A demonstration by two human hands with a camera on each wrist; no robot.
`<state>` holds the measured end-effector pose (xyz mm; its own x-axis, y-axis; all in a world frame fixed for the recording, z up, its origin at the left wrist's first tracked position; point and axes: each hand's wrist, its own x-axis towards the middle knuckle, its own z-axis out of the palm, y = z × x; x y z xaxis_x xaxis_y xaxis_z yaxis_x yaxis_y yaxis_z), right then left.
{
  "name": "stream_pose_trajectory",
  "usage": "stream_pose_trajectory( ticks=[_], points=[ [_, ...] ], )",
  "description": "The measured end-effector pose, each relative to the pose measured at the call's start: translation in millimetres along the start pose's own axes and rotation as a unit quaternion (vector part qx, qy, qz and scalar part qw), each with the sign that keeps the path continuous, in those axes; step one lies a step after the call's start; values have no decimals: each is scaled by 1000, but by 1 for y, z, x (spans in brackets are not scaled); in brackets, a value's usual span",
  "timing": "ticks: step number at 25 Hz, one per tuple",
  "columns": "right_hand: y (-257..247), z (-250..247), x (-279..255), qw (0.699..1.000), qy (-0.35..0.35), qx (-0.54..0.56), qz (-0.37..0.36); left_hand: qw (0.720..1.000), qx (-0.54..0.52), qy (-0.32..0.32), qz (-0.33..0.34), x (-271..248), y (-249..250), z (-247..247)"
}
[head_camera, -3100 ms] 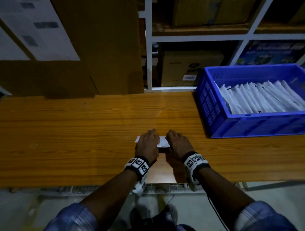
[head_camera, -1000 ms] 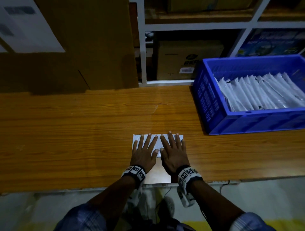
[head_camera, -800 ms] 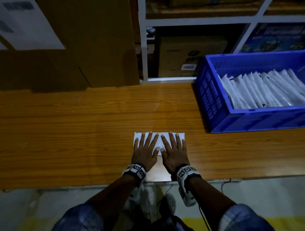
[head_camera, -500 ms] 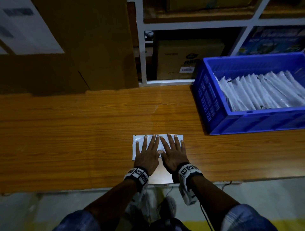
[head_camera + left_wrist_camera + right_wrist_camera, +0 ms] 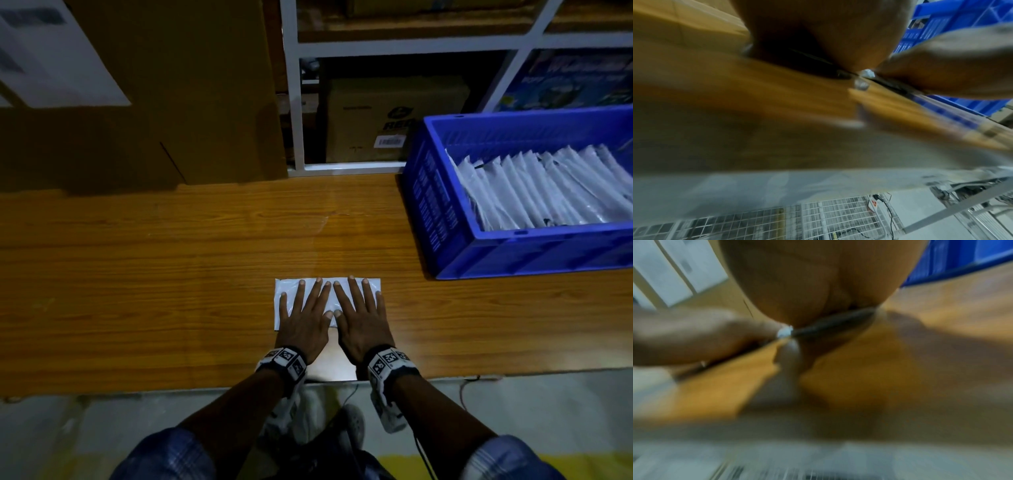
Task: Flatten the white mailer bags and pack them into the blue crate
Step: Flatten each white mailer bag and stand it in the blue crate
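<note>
A white mailer bag [image 5: 287,291] lies flat on the wooden table [image 5: 171,274] near its front edge. Both hands press down on it side by side with straight, spread fingers: my left hand [image 5: 303,318] covers its left half, my right hand [image 5: 359,320] its right half. The blue crate [image 5: 445,212] stands at the table's right, with a row of several white mailer bags [image 5: 548,192] leaning inside it. The wrist views are blurred; each shows a palm flat on the table, with a sliver of white bag [image 5: 866,73] [image 5: 784,333] under it.
Large brown cardboard boxes [image 5: 154,102] stand along the table's back left. A white shelf frame [image 5: 294,102] with another carton [image 5: 394,120] is behind the crate. The floor and a wire rack [image 5: 818,219] show below the table's front edge.
Three seconds ago both hands lay curled over a small folded bag. The bag has since spread out wide, and the hands now lie flat on it, fingers drawn slightly closer together.
</note>
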<state>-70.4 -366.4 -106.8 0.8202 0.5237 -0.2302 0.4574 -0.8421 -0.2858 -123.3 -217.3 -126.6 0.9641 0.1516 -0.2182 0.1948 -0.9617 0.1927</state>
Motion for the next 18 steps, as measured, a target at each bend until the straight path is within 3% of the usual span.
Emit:
stream_pose_trajectory(
  ticks=[13, 18],
  points=[
    [3, 2, 4, 1000, 1, -1, -3, 999, 12, -35, 4, 1, 1, -5],
    [4, -1, 2, 1000, -18, 2, -2, 997, 7, -60, 47, 1, -14, -17]
  ],
)
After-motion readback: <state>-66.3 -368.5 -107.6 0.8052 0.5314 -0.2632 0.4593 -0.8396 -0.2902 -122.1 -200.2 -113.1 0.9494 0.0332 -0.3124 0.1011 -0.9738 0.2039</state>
